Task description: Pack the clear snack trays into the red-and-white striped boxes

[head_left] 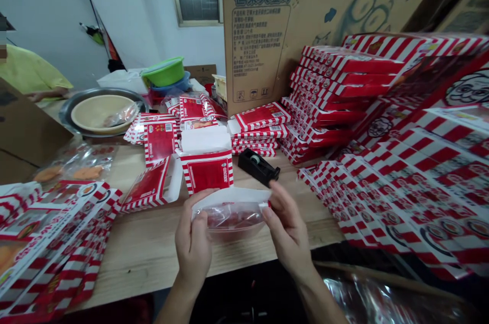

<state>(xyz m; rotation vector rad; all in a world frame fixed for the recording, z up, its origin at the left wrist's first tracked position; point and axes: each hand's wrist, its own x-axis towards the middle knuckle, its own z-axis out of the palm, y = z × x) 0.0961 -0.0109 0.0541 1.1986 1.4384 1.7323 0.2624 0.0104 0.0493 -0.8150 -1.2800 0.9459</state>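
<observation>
While the left hand (193,245) and right hand (287,230) clamp one plastic bag (229,217),
one carton (206,173), one tape dispenser (257,167) beyond.

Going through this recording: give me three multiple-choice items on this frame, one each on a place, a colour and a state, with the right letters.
1. Where is the black tape dispenser?
A) On the wooden table
B) Inside a basin
C) In a hand

2. What colour is the top basin in the stack at the back?
A) Blue
B) Yellow
C) Green

3. How is the red-and-white box beyond the clear plastic bag in the left hand and right hand?
A) Taped shut
B) Open
C) Crushed flat

1 A: it sits on the tabletop.
2 C: its rim shows green.
3 B: white flaps stand raised.
</observation>
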